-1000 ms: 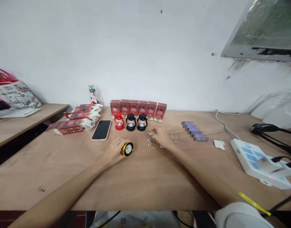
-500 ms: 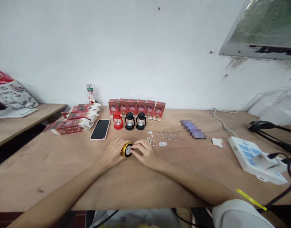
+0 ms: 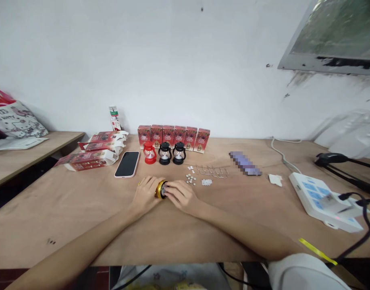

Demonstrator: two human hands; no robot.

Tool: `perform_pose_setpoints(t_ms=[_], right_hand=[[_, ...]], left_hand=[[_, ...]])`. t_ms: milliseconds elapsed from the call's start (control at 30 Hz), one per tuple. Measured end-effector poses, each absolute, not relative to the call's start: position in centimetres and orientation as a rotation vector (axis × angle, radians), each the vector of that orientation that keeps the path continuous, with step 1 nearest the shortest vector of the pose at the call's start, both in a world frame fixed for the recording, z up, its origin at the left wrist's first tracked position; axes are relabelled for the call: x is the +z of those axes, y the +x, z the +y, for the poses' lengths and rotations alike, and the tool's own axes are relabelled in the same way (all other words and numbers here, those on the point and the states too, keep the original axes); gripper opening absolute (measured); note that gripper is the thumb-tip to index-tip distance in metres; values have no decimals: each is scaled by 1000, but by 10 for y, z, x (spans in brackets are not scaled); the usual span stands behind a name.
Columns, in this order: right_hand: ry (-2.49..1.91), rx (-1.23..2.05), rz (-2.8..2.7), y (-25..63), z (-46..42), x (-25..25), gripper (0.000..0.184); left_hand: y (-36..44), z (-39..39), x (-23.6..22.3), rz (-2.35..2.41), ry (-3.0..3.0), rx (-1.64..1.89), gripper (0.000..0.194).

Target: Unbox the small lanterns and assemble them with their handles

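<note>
Centrally, the left hand (image 3: 146,192) is curled around a round gold-rimmed piece (image 3: 159,190), which lies on its side between the two hands, its dark-edged end turned toward the right hand (image 3: 184,196). The fingers of the right hand are bent and held close together, their tips at that end (whether they pinch a small part there cannot be told, since the fingers cover most of it). Beyond the hands, three small lanterns stand upright side by side: a red lantern (image 3: 150,153) and two black lanterns (image 3: 165,154), with a row of six red boxes (image 3: 173,137) standing behind them. Forward and to the left of the left hand lies a phone (image 3: 127,164), face up, and farther left are opened cartons (image 3: 92,160) with torn white flaps. Just beyond the right hand are small round pieces (image 3: 190,179); white pieces (image 3: 206,182) lie to their right, and thin wire-like parts (image 3: 213,172) farther forward. Well to the right of the right hand, a white scrap (image 3: 275,180) lies near a white power strip (image 3: 324,201), into which plugs are fitted.
</note>
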State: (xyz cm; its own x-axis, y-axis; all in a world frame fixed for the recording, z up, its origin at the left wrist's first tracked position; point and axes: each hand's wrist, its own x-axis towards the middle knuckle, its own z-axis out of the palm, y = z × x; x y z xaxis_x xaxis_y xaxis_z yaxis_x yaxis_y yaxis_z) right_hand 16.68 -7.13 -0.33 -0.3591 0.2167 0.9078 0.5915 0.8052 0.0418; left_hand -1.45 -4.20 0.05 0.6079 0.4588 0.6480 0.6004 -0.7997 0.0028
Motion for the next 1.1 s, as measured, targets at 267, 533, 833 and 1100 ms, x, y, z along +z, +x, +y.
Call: perform_pose_setpoints(t_ms=[267,533,833,1100], right_hand=[[-572,-719,-2004,167,-71,-7,14],[-515,-806,-1983,167,-70,-9,17],[-481,-716,-1971,169,-70,-7,16],[-533,-528,-1969,172,-67,-8,18]], left_hand=[[-12,-42,0,-933,-2605,-904,32],[-11,-43,-4,-949,-2647,-851,37],[-10,-45,-4,-907,-2609,-826,34],[-12,-39,3,-961,-2573,-753,30]])
